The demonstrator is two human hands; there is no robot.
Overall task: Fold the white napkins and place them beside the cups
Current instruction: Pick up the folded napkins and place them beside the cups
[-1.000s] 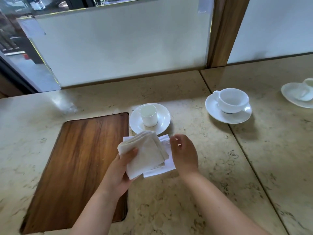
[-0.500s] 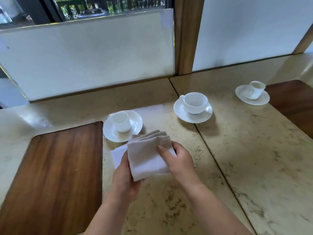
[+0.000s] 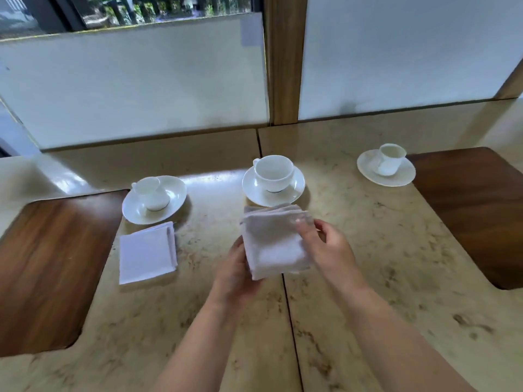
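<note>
White: three cups [image 3: 273, 172], one laid napkin [image 3: 147, 251].

A beige marbled stone counter [image 3: 353, 264] is running the full width of the view, with a dark seam [image 3: 288, 304] crossing it below the grip. Two dark wooden inlays are sitting flush in the stone: one [image 3: 53, 264] well left of the grip, one [image 3: 478, 210] well right of it. Beyond the grip, frosted glass panels [image 3: 135, 83] are lining the counter's far edge, divided by an upright wooden post [image 3: 284, 60]. Daylight is glaring off the stone up-left of the grip. Greenery and dark framing are showing above the left panel.
</note>
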